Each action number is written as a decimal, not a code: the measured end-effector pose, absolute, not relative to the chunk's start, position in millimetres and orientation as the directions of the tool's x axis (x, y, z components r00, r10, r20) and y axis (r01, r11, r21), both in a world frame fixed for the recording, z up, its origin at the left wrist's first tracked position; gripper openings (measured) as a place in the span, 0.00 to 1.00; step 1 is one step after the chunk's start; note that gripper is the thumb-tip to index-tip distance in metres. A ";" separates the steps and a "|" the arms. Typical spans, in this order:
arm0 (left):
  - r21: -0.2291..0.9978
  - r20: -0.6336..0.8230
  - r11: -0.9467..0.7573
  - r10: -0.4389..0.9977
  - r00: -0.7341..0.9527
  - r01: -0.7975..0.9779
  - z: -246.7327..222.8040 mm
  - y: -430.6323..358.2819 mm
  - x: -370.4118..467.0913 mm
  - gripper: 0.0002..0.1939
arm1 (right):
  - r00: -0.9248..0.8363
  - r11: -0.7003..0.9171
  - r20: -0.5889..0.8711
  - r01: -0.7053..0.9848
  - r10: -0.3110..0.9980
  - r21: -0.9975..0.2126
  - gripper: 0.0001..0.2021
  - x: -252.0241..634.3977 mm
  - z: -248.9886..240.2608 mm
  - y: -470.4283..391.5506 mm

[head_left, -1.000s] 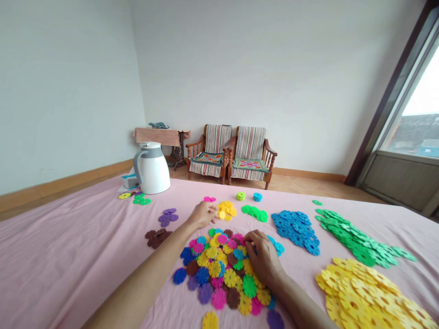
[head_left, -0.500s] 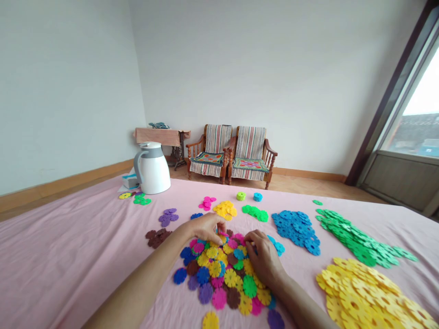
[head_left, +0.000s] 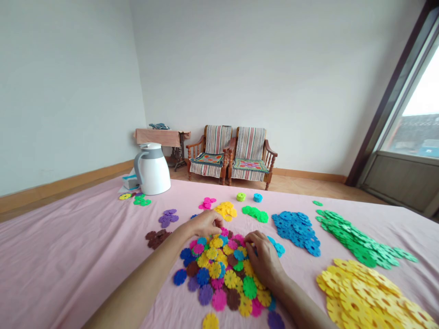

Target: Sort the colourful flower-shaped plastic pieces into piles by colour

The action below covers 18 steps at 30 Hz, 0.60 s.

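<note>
A mixed heap of flower-shaped plastic discs [head_left: 215,269] in yellow, pink, blue, green, purple and brown lies in front of me. My left hand [head_left: 206,223] is over its far left edge, fingers bent down and together. Just below those fingertips shows a pink disc [head_left: 224,231]; whatever is between the fingers is hidden. On the heap's right side rests my right hand [head_left: 263,256], its fingers curled in at the discs, their tips partly hidden. Beyond the hands lie small groups of yellow discs [head_left: 225,210], pink discs [head_left: 207,203] and light green discs [head_left: 255,214].
Larger piles of blue discs [head_left: 297,230], green discs [head_left: 360,237] and yellow discs [head_left: 373,292] spread to the right. Purple discs [head_left: 168,218] and brown discs [head_left: 157,238] lie left. A white jug [head_left: 155,173] stands on the pink cloth [head_left: 85,246]; two armchairs [head_left: 248,157] stand behind.
My left hand has lifted slightly away from the heap, up and to the left. A pink disc held edge-on at its fingertips no longer shows that way. My right hand stays in place.
</note>
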<state>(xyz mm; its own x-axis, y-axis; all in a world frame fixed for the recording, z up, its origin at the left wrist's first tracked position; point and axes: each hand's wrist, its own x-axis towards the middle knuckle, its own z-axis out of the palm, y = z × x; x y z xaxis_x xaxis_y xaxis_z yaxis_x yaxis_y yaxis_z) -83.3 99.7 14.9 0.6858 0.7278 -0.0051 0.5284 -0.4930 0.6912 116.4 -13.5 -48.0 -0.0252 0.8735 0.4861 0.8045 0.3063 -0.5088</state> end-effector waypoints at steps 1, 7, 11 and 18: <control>0.714 -0.001 -0.421 0.799 0.602 0.560 13.2 102.8 -84.1 0.08 | -0.024 0.304 0.482 0.804 0.876 -0.512 0.08 116.3 -47.7 -13.7; 0.747 0.042 -0.126 0.989 0.142 0.653 0.8 132.4 -104.6 0.05 | -0.027 0.307 0.478 0.798 0.878 -0.519 0.08 115.7 -46.1 -13.5; 0.784 0.088 -0.072 0.996 0.003 0.617 -5.9 148.0 -118.5 0.09 | -0.024 0.306 0.487 0.804 0.873 -0.509 0.08 115.2 -45.8 -13.7; 0.811 0.108 -0.096 0.994 0.015 0.577 -9.3 150.4 -118.0 0.12 | -0.032 0.313 0.486 0.801 0.874 -0.510 0.08 115.9 -45.9 -15.2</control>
